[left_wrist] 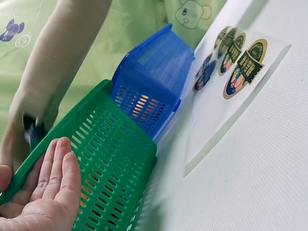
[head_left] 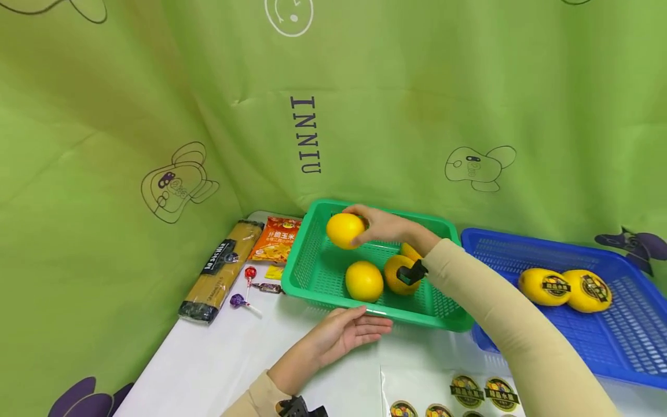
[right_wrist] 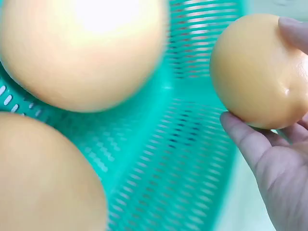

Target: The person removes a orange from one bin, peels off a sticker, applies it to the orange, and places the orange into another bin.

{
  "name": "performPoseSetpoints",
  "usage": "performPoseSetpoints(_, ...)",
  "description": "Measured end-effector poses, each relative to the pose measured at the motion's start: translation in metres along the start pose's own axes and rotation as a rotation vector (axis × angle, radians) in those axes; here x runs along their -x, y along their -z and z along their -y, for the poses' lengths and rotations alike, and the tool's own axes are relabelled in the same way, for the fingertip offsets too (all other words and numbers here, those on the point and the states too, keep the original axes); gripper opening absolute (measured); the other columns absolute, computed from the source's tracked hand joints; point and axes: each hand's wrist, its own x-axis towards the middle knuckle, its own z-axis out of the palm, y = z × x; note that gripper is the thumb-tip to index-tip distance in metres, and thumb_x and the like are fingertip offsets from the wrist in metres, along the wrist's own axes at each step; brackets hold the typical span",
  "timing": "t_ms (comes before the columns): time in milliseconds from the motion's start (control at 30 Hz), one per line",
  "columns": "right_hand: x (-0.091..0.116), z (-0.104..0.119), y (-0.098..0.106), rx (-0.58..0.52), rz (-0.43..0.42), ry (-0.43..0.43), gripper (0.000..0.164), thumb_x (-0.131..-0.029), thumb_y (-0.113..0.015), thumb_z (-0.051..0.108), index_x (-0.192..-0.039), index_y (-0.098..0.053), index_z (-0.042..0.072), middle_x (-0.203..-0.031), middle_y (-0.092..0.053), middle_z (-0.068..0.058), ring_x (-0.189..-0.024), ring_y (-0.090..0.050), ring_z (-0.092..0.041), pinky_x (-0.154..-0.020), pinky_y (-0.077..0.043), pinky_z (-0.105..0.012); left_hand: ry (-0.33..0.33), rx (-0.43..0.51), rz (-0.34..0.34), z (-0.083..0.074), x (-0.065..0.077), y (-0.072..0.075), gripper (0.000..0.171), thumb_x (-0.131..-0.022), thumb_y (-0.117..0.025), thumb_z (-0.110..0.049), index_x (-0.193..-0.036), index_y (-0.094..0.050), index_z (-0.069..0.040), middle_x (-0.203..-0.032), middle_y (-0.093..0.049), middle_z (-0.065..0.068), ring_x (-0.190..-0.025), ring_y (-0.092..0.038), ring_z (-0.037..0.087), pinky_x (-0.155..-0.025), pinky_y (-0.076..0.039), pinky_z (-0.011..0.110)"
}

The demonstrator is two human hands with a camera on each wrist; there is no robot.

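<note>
"Hanging behind everything is a green curtain, with a white table below?"

"Yes. On it, to the right, sits the blue basket with two labelled fruits. Just beside it is the green basket, probably so one arm reaches both."

"And the sticker sheet?"

"Flat on the near side, designs up, likely to keep them handy."

"The hands?"

"The left hand has its fingers straight along the green basket's near wall, thumb by the rim. I'd guess it steadies; how firmly, I cannot tell. The right hand pinches a yellow-orange fruit between thumb and fingers, presumably because something so round needs opposed contact."

"Where's that fruit?"

"Inside the green basket's outline, towards the back left; whether it touches anything below, I cannot tell."

"Smallest?"

"Two lollipops, left of that basket."
</note>
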Motion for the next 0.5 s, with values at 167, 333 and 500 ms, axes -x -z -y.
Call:
performPoseSetpoints(167, 0.059, 0.026, 0.02, -0.143, -0.065, 0.133, 0.071, -0.084, -0.072, 0.017, -0.144, -0.032, 0.016, -0.141, -0.038, -0.008, -0.113, -0.055, -0.029, -0.091, -0.051, -0.04, -0.005, -0.008, 0.014, -0.009, 0.002, 0.001, 0.06, -0.1, -0.047, -0.03, -0.132, -0.034, 0.018, -0.132, -0.051, 0.029, -0.119, -0.057, 0.026, -0.104, -0.044, 0.036)
performPoseSetpoints(333, 0.128, 0.046, 0.013, -0.23, -0.168, 0.344, 0.074, -0.082, -0.068, -0.002, -0.145, -0.03, 0.008, -0.141, -0.04, -0.011, -0.112, -0.056, -0.026, -0.091, -0.053, -0.033, -0.036, -0.024, 0.005, -0.022, 0.011, 0.008, 0.061, -0.1, -0.047, -0.03, -0.134, -0.032, 0.019, -0.134, -0.048, 0.031, -0.118, -0.058, 0.024, -0.107, -0.041, 0.039)
performPoseSetpoints(500, 0.193, 0.033, -0.027, -0.262, -0.27, 0.582, 0.081, -0.072, -0.065, -0.015, -0.143, -0.026, -0.009, -0.144, -0.041, -0.015, -0.122, -0.05, -0.02, -0.1, -0.046, -0.025, -0.061, -0.022, 0.001, -0.032, 0.024, 0.015, 0.051, -0.101, -0.046, -0.028, -0.128, -0.042, 0.015, -0.133, -0.049, 0.031, -0.118, -0.058, 0.025, -0.109, -0.036, 0.042)
